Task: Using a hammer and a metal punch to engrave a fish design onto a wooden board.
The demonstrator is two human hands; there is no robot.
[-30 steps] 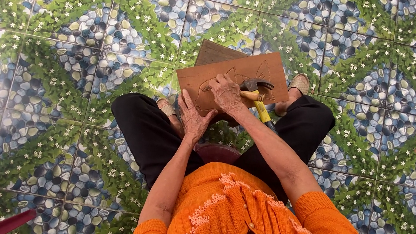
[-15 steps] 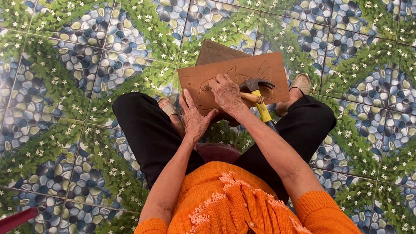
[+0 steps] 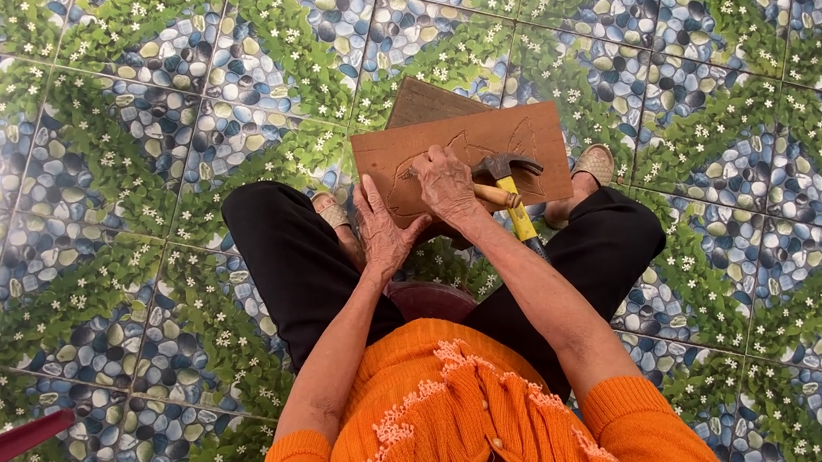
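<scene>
Head view, looking straight down. Left hand spread flat, fingers extended and open, gripping nothing, resting against the near left edge of the wooden board. Right hand curled over the board's middle, fingers bent and closed around a thin tool; tool itself largely hidden, kind not discernible. Board: rectangular, light brown, flat face up, carved with curved outline grooves, lying on the floor between the feet, over a second darker board jutting out behind it. Hammer just beside the right hand, dark metal head on the board, yellow handle pointing toward the body, ungripped as far as visible. Floor: tiles printed with pebbles and green leafy bands. Black trousers, orange knitted top.
</scene>
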